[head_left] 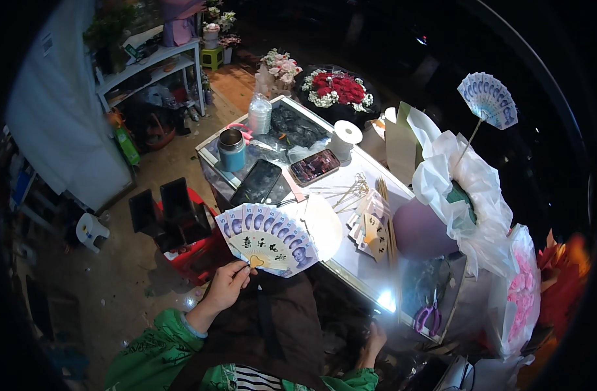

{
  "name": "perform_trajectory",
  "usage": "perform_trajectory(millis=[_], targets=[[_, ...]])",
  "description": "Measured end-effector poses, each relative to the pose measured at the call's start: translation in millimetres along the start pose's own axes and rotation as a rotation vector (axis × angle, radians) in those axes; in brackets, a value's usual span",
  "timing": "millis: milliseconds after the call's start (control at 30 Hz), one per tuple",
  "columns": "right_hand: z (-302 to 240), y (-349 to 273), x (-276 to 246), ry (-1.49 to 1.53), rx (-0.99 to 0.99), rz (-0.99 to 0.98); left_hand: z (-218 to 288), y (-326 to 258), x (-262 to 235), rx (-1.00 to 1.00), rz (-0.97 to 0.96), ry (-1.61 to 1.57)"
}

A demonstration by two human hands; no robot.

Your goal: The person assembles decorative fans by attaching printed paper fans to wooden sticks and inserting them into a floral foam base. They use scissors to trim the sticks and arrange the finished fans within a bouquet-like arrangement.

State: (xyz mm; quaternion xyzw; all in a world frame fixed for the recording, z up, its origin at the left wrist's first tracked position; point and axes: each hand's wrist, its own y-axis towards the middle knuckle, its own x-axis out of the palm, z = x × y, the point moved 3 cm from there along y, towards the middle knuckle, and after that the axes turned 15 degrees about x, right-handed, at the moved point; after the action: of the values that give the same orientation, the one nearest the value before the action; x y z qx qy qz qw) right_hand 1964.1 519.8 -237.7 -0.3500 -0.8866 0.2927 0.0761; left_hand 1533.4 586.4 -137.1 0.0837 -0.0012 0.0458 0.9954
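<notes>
My left hand [225, 287] pinches the base of a fan of banknotes [269, 238], spread above my lap beside the table's near edge. A small gold heart sits at the fan's base, where my thumb presses. My right hand [374, 340] is low beside the table, below a bright light [387, 301]; its fingers lie in shadow and what they do is hidden. On the table, a folded fan-shaped card stack [371, 231] lies near thin sticks [391, 225] and gold-tipped picks [355, 189]. Another banknote fan [487, 99] stands on a stick above white wrapping paper [481, 215].
Two phones [258, 182] [315, 167], a blue cup [232, 153], a ribbon roll [346, 137] and stacked clear cups [260, 116] occupy the table [361, 266]. Purple scissors [428, 318] lie at its corner. A purple rounded object [421, 229] stands right. Bouquets [337, 90] [523, 293] surround it; a red stool [193, 257] stands left.
</notes>
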Motion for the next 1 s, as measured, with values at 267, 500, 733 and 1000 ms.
perform_trajectory(millis=[267, 500, 733, 1000], targets=[[13, 64, -10, -0.697, -0.700, 0.208, 12, -3, 2, -0.007, 0.036, 0.020], [9, -18, 27, -0.769, -0.299, -0.153, 11, -6, 13, -0.024, -0.049, -0.011], [-33, -160, 165, -0.526, -0.502, -0.845, 19, -1, 38, 0.054, -0.105, 0.003], [-43, -182, 223, -0.219, -0.318, -0.936, 45, -10, 46, 0.334, -0.024, 0.358]])
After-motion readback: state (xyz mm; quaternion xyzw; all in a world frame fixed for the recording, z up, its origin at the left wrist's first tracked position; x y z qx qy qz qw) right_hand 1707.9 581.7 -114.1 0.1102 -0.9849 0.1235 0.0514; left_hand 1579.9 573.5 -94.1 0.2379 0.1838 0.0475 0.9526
